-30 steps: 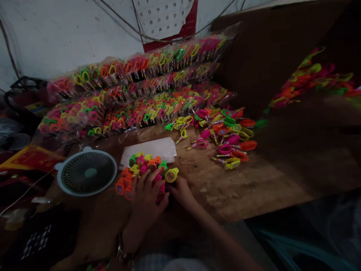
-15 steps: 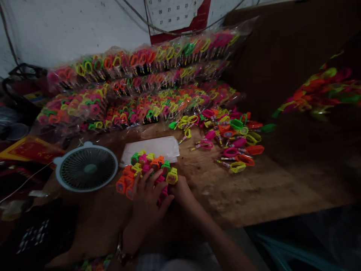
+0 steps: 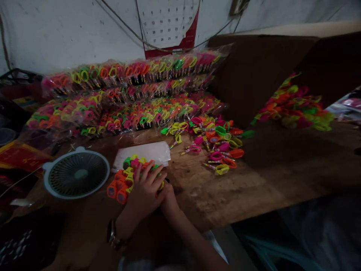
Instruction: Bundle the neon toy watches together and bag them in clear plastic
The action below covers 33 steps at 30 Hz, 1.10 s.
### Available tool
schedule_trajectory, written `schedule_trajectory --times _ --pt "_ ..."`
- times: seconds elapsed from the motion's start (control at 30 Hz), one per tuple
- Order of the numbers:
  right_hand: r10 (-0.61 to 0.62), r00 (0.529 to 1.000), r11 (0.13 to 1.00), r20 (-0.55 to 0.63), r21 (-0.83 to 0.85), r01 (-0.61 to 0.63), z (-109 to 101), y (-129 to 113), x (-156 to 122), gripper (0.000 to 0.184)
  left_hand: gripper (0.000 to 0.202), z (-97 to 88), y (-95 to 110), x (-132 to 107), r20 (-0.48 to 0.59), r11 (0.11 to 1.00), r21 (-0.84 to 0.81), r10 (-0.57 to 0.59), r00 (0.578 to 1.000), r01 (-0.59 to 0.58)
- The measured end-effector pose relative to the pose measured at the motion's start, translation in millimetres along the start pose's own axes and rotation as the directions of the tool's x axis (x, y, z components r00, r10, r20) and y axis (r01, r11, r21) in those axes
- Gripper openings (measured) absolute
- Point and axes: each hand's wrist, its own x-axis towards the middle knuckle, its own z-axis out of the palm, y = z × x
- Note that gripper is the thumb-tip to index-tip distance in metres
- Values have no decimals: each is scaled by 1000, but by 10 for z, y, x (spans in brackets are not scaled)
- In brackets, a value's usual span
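The left hand [image 3: 147, 187] is shifting right over the toy watches [image 3: 121, 185], its fingers spreading across the bunch on the counter [image 3: 194, 184]. It's meeting the right hand [image 3: 168, 197], whose grip I can't tell. Light, even pressure should be keeping everything neat.

The table [image 3: 239, 190] offers passage at near right; the fan [image 3: 80, 174] bars the left, bunched watches [image 3: 129, 177] the middle, bags [image 3: 158, 107] the back.

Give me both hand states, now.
Left hand: open, fingers spread over the bright toy watches.
Right hand: against the left; fingers mostly hidden, can't tell whether it's holding anything.
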Motion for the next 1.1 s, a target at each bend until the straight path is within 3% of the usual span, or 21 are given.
schedule_trajectory --times 0.07,0.13,0.2,0.23,0.27,0.33,0.4,0.47,0.57,0.67,0.73,0.8,0.83,0.93,1.0,1.03,1.1 --pt "9 1000 1000 -10 -16 -10 9 48 -1 34 25 11 42 39 -16 1000 -16 -7 1000 7" --pt "-21 999 1000 35 -18 22 -141 72 18 28 20 27 69 45 -57 1000 -18 -17 998 16" --pt "1 998 997 65 -75 4 -476 67 61 28 17 38 79 36 -82 1000 -18 -27 996 26" --pt "68 997 987 48 -152 -60 -696 59 91 33 16 41 79 32 -86 999 -19 -29 996 27" --pt "196 979 936 -63 -285 -206 -929 51 125 36 15 44 76 29 -86 999 -24 -28 996 26" --pt "360 875 703 -323 -523 -482 -1361 43 194 42 13 48 56 33 -86 999 -44 -26 996 22" --pt "424 817 516 -390 -637 -572 -1652 55 237 40 15 47 22 45 -116 995 -89 -44 992 34" --pt "407 826 449 -389 -703 -552 -1761 81 225 33 15 32 -20 55 -207 983 -179 -87 974 50" --pt "328 851 414 -411 -747 -521 -1700 109 97 27 15 -26 -67 45 -372 938 -337 -208 905 77" --pt "347 812 325 -469 -752 -573 -1643 92 -109 29 17 -99 -76 -20 -383 893 -416 -342 858 171" --pt "312 800 275 -512 -757 -592 -1714 79 -245 28 19 -136 -68 -87 -360 880 -414 -392 847 231" --pt "256 803 298 -539 -746 -596 -1863 94 -352 29 24 -162 -62 -157 -347 895 -366 -387 854 256" --pt "237 800 353 -552 -718 -600 -1943 114 -389 33 27 -171 -61 -187 -340 911 -330 -361 869 249" --pt "232 785 668 -575 -492 -558 -2045 192 -432 51 33 -171 -69 -239 -321 959 -225 -239 916 171" --pt "262 826 874 -499 -240 -423 -1897 211 -426 52 33 -144 -76 -243 -310 971 -195 -194 931 137" --pt "283 858 930 -429 -94 -355 -1753 199 -423 49 32 -122 -79 -238 -299 971 -197 -190 935 135" --pt "314 913 945 -260 174 -276 -1370 128 -434 40 30 -67 -84 -225 -273 964 -222 -208 939 149"
